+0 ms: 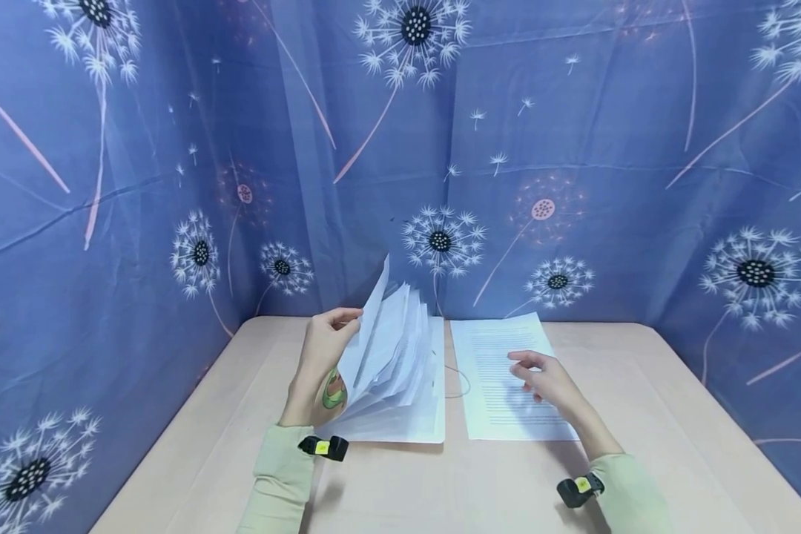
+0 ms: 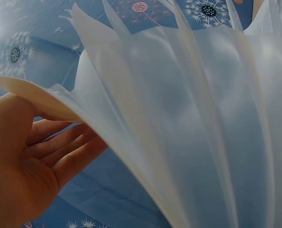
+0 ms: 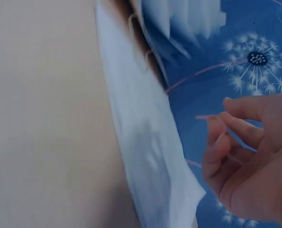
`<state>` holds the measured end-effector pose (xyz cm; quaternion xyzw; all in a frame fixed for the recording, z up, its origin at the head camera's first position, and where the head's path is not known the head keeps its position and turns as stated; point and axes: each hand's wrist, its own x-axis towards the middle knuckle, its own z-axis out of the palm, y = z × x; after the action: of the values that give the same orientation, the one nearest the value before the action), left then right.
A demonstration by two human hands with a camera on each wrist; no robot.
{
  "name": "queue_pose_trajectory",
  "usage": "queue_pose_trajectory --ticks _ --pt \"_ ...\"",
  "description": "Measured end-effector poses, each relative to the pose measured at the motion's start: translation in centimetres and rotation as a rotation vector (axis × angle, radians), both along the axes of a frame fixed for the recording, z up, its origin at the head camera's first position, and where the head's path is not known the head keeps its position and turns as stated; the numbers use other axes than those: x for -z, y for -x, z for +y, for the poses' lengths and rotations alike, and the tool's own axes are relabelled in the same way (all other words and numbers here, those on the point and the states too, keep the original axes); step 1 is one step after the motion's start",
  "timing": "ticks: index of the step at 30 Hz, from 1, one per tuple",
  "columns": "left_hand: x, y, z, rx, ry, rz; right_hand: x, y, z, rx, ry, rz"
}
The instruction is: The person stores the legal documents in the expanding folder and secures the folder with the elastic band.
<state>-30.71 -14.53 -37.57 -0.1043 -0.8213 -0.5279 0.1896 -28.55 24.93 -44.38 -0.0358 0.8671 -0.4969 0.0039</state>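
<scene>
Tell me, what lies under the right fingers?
A white printed sheet lies below the right fingers. Rows of text show around them; the fingers hide some rows, and whatever is beneath the sheet is covered.

The blue curtain (image 1: 387, 215) bears white, dark-centred dandelions, with pink flower heads at ten and two o'clock. The desk (image 1: 480, 489) is pale peach. The pages (image 1: 387, 345) are white, the tan cover (image 1: 334, 389) printed in green and brown; at their three o'clock, a white sheet (image 1: 494, 404) carries grey text lines.

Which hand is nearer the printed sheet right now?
Right. The right hand hovers above the printed sheet; the left hand is away to its left, holding the folder's raised cover.
</scene>
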Motion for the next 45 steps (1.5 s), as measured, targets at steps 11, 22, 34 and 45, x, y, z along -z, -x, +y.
queue_pose_trajectory --ticks 11,22,34,45 --pt "0.3 0.2 -0.2 -0.002 0.009 -0.001 1.1 -0.3 2.6 -0.020 -0.087 0.003" --pt "0.3 0.2 -0.1 0.006 0.006 0.017 1.8 -0.9 4.6 -0.007 -0.092 -0.019" --pt "0.3 0.2 -0.1 0.017 0.016 0.006 2.6 -0.8 6.0 0.073 -0.115 -0.051" --pt "0.3 0.3 -0.2 0.021 0.007 0.013 3.2 -0.4 6.4 0.103 -0.147 -0.078"
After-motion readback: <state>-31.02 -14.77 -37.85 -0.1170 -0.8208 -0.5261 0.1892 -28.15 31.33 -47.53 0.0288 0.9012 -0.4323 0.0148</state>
